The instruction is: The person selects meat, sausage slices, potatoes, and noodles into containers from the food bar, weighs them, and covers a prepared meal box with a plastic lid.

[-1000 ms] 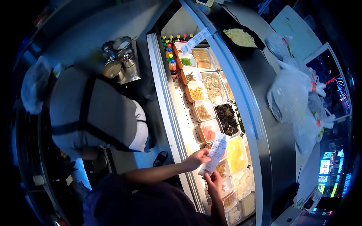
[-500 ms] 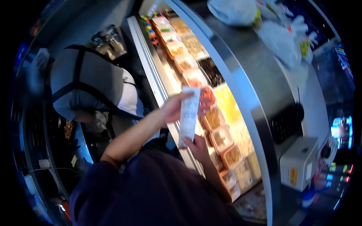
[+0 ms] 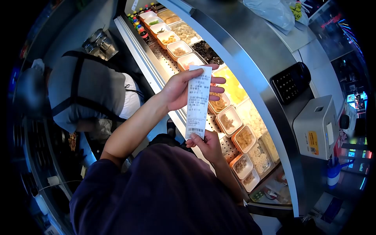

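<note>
A long printed receipt (image 3: 198,100) is stretched upright between my two hands, its print and a barcode near the lower end facing me. My left hand (image 3: 182,88) supports the upper part, the thumb pressed on the paper and the fingers extending behind it past the right edge. At the bottom end, my right hand (image 3: 207,145) pinches the paper between thumb and fingers. Behind the receipt lies a lit display case with food tubs, such as a tub of pale strips (image 3: 229,120) and an orange-sided tub (image 3: 244,139).
A co-worker (image 3: 88,88) in grey with black straps bends over at the left. Small bottles (image 3: 143,33) line the case's far end. On the right-hand counter (image 3: 239,51) stand a black keypad device (image 3: 290,82), a white boxy machine (image 3: 313,129) and plastic bags (image 3: 274,13).
The view has shifted and sharpened. The receipt stays in both hands, now flatter towards me. My left fingers are more plainly spread behind it.
</note>
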Demonstrator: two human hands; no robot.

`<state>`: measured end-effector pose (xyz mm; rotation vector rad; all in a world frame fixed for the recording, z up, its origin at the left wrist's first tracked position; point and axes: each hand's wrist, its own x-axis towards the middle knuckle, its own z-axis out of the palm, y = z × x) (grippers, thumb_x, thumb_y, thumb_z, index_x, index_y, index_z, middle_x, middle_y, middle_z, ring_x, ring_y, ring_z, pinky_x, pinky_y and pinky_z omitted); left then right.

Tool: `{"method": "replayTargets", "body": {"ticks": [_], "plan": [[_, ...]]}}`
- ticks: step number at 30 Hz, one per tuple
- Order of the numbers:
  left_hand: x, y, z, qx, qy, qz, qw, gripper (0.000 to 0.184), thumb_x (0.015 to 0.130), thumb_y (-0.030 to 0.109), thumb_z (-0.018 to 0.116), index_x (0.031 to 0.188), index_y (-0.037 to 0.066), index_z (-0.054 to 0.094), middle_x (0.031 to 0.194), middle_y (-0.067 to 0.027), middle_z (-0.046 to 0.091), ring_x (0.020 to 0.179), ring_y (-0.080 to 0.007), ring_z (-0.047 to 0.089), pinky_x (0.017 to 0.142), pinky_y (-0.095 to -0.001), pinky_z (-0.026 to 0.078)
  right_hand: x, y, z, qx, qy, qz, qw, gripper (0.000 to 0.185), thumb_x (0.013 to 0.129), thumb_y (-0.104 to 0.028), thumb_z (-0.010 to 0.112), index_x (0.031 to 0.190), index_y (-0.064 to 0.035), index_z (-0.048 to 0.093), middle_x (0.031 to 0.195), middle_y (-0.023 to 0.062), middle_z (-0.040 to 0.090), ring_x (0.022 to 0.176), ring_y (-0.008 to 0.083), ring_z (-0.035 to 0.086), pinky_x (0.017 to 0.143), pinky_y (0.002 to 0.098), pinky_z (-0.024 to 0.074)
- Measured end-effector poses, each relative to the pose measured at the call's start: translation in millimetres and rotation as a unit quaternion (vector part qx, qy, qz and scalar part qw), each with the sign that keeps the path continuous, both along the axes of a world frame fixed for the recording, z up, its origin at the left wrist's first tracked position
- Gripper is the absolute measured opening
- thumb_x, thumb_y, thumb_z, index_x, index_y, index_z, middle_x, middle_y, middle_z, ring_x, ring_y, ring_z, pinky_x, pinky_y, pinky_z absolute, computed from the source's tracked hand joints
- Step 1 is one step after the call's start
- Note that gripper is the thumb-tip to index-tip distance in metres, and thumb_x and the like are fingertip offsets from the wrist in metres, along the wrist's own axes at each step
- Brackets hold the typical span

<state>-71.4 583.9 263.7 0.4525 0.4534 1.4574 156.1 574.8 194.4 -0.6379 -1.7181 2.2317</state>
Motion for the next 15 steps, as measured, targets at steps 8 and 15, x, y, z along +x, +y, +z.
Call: {"method": "replayTargets", "body": {"ticks": [8,15], "plan": [[3.8,-5.8,3.8,-0.006,0.004,0.0,1.0,0.054,0.105,0.028,0.046,0.151,0.003,0.034,0.139,-0.0274,0.054,0.119,-0.0398,0.062,0.102,-0.0526,0.052,-1.6,-4.3,1.8,-0.014,-0.002,-0.009,1.0,0.027,0.101,-0.017,0.06,0.102,0.0084,0.068,0.081,0.0116,0.072,0.071,0.0141,0.07,0.066,0.0269,0.0569],[0.3,-7.4,6.3,-0.011,-0.003,0.01,1.0,0.053,0.106,0.028,0.044,0.151,0.003,0.034,0.138,-0.0272,0.054,0.119,-0.0389,0.062,0.103,-0.0527,0.052,-1.8,-3.2,7.3,0.002,0.004,-0.001,1.0,0.024,0.098,-0.013,0.064,0.103,0.0094,0.068,0.083,0.0115,0.073,0.073,0.0138,0.071,0.068,0.0269,0.0571]]}}
